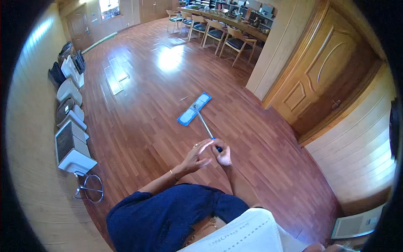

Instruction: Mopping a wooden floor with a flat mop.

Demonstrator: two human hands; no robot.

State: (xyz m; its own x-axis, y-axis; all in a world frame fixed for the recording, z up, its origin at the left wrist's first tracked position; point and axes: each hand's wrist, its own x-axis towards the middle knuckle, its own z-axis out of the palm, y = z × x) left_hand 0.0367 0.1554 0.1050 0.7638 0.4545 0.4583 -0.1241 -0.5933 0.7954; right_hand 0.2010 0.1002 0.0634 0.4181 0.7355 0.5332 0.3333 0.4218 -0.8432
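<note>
A flat mop (194, 110) lies with its blue-edged, pale rectangular head on the wooden floor ahead of me. Its thin silver handle (204, 124) slants back toward my body and ends in a blue grip at my hands. Wrapped round that grip is my right hand (223, 153). Just left of it, my left hand (196, 158) is open, fingers stretched and thumb apart, with its fingertips close by the handle's top. Whether those fingertips touch the handle or the right hand, I cannot tell.
Along the left wall stand a round chrome-framed stool (90, 187), a white-sided cabinet (75, 149) and several white chairs (69, 91). Wooden chairs (238, 43) line a long table (226, 19) at the far right. A wooden door (321, 69) is on the right.
</note>
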